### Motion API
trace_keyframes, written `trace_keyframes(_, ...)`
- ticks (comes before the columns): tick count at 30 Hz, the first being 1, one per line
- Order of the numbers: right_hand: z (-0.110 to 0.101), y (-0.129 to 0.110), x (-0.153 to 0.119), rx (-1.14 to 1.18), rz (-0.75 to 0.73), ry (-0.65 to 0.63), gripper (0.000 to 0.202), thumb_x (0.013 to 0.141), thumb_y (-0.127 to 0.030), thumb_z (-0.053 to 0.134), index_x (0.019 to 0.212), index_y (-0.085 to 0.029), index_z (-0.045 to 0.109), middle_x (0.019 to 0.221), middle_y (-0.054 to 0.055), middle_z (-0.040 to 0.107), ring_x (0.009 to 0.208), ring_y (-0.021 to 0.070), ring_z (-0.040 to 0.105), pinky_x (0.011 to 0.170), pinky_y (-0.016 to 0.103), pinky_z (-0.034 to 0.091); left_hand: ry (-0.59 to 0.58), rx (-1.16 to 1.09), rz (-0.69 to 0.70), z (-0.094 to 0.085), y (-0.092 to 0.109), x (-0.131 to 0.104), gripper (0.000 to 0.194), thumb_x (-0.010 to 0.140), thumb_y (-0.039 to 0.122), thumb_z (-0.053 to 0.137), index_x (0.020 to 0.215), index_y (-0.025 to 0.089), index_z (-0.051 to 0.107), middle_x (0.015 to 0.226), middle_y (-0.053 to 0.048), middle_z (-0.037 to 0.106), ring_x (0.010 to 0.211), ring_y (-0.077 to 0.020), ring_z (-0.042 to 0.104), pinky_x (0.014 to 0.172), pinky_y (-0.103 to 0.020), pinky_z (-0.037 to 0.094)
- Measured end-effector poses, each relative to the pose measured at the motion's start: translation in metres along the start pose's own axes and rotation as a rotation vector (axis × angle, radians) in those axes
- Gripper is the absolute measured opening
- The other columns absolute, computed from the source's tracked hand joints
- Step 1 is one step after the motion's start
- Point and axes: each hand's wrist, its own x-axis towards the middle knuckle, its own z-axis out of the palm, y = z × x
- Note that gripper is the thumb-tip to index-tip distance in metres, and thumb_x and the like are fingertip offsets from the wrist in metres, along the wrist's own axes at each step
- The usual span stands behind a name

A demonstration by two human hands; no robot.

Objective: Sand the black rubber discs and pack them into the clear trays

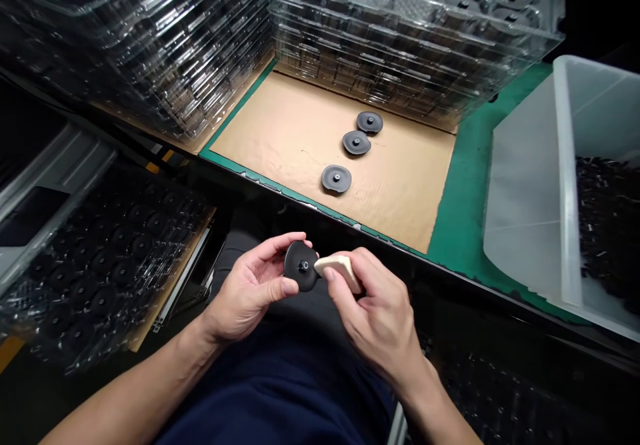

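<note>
Between its thumb and fingers, my left hand [253, 288] grips a round black disc [295, 258] by the edge, the small central post facing up. A cream-coloured pad [340, 268] is pinched in my right hand [377, 305], its tip touching or very close to the disc's right edge. Both hands are in front of the table, above my lap. On the cardboard sheet [280, 125] lie three similar discs: one nearest the front edge [337, 178], and two farther back [357, 142] [370, 122] that touch or nearly touch.
Tall stacks of clear plastic trays stand at the back left [175, 52] and back [400, 32]. On the right, a translucent bin [523, 198] holds dark small parts. Lower left, a clear tray [100, 265] holds many black discs. The green table edge [295, 195] runs before me.
</note>
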Motion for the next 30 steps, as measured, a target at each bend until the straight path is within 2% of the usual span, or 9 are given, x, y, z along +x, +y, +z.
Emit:
trace_keyframes(3,-0.0009,0.0006,0.0014,0.063,0.019,-0.137,0.017,0.101,-0.024,0.058,0.087,-0.021,0.066,0.074,-0.001,0.055,0.062,0.0118,0.049,0.057,0.027,0.040,-0.036,-0.038,-0.031,-0.0014,-0.0002,-0.0007,0.055,0.081,0.029,0.088,0.134,0.025,0.074,0.128,-0.010,0.076,0.121,-0.0270,0.069,0.105,-0.033,0.052)
trace_keyframes(7,0.0001,0.0030,0.0017,-0.083,-0.071,-0.017,0.011,0.100,-0.021,0.059,0.099,-0.020,0.069,0.077,-0.001,0.054,0.065,0.0124,0.049,0.063,0.028,0.041,-0.012,-0.099,-0.111,-0.0040,-0.0009,-0.0010,0.046,0.089,0.034,0.081,0.133,0.024,0.075,0.121,-0.008,0.079,0.109,-0.0217,0.072,0.094,-0.026,0.055)
trace_keyframes(11,0.0034,0.0055,0.0020,-0.036,-0.106,-0.174,0.011,0.100,-0.020,0.059,0.095,-0.020,0.068,0.078,-0.001,0.055,0.065,0.0120,0.050,0.061,0.027,0.041,0.051,-0.134,-0.145,-0.0060,-0.0022,-0.0002,0.038,0.094,0.039,0.073,0.127,0.020,0.078,0.110,-0.009,0.080,0.092,-0.0187,0.073,0.080,-0.025,0.060)
trace_keyframes(14,0.0063,0.0048,0.0023,-0.174,-0.121,-0.040,0.012,0.099,-0.018,0.059,0.103,-0.019,0.070,0.086,0.002,0.060,0.070,0.0122,0.053,0.065,0.028,0.041,0.011,-0.116,-0.182,-0.0067,-0.0032,0.0006,0.037,0.096,0.039,0.071,0.124,0.018,0.079,0.100,-0.010,0.079,0.080,-0.0199,0.072,0.069,-0.030,0.063)
trace_keyframes(15,0.0068,0.0039,0.0022,-0.186,-0.105,-0.032,0.013,0.099,-0.019,0.058,0.102,-0.019,0.071,0.086,0.002,0.061,0.070,0.0120,0.054,0.064,0.028,0.041,0.005,-0.115,-0.193,-0.0068,-0.0036,0.0008,0.037,0.096,0.039,0.070,0.124,0.017,0.079,0.098,-0.011,0.079,0.078,-0.0200,0.072,0.068,-0.031,0.063)
trace_keyframes(19,0.0062,-0.0005,0.0013,-0.079,-0.022,-0.199,0.019,0.099,-0.022,0.057,0.083,-0.020,0.066,0.073,-0.002,0.055,0.061,0.0105,0.049,0.059,0.027,0.037,0.030,-0.138,-0.215,-0.0073,-0.0042,0.0012,0.035,0.095,0.039,0.071,0.120,0.016,0.080,0.094,-0.010,0.078,0.077,-0.0194,0.071,0.064,-0.030,0.064)
trace_keyframes(23,0.0063,-0.0013,0.0006,-0.209,-0.030,-0.039,0.014,0.099,-0.023,0.058,0.088,-0.020,0.067,0.076,-0.001,0.056,0.063,0.0111,0.050,0.061,0.028,0.037,0.017,-0.133,-0.219,-0.0074,-0.0041,0.0014,0.036,0.095,0.039,0.070,0.120,0.015,0.080,0.092,-0.011,0.078,0.076,-0.0210,0.073,0.064,-0.030,0.064)
trace_keyframes(27,0.0080,-0.0016,0.0000,-0.102,-0.007,-0.158,0.019,0.098,-0.023,0.058,0.079,-0.021,0.060,0.072,-0.002,0.054,0.061,0.0102,0.048,0.059,0.028,0.036,0.049,-0.151,-0.204,-0.0064,-0.0038,0.0016,0.034,0.095,0.038,0.070,0.119,0.016,0.080,0.094,-0.010,0.078,0.077,-0.0192,0.071,0.065,-0.030,0.064)
trace_keyframes(30,0.0088,-0.0022,-0.0006,-0.159,-0.023,-0.052,0.014,0.099,-0.024,0.058,0.089,-0.020,0.066,0.079,-0.001,0.058,0.065,0.0109,0.051,0.062,0.027,0.038,0.031,-0.139,-0.210,-0.0064,-0.0029,0.0015,0.035,0.095,0.039,0.069,0.119,0.015,0.080,0.092,-0.011,0.078,0.075,-0.0205,0.071,0.064,-0.032,0.064)
